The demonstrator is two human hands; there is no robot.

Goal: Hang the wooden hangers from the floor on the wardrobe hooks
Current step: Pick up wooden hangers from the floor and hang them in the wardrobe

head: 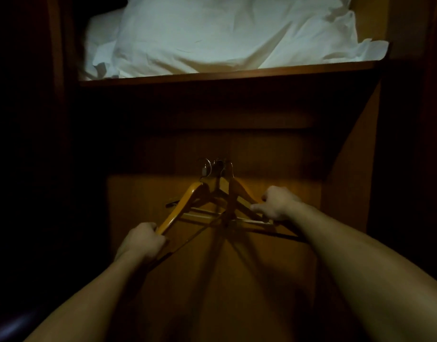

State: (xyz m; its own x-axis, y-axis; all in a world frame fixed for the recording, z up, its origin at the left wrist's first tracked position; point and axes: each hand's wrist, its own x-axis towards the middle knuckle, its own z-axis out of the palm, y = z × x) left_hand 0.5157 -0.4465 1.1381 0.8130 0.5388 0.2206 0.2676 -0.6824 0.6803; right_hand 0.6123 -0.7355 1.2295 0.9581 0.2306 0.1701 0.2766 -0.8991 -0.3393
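Dim wardrobe (348, 193), wooden hangers (187, 196) hooks-up, bars crosswise, left hand (142, 240), right hand (279, 203) clamped on ends

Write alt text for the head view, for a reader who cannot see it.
Two bare hands hold a bunch of wooden hangers inside a dim wardrobe: the left hand grips a left end, the right hand a right end. Their metal hooks cluster at the top. Above, a shelf carries crumpled white bedding.
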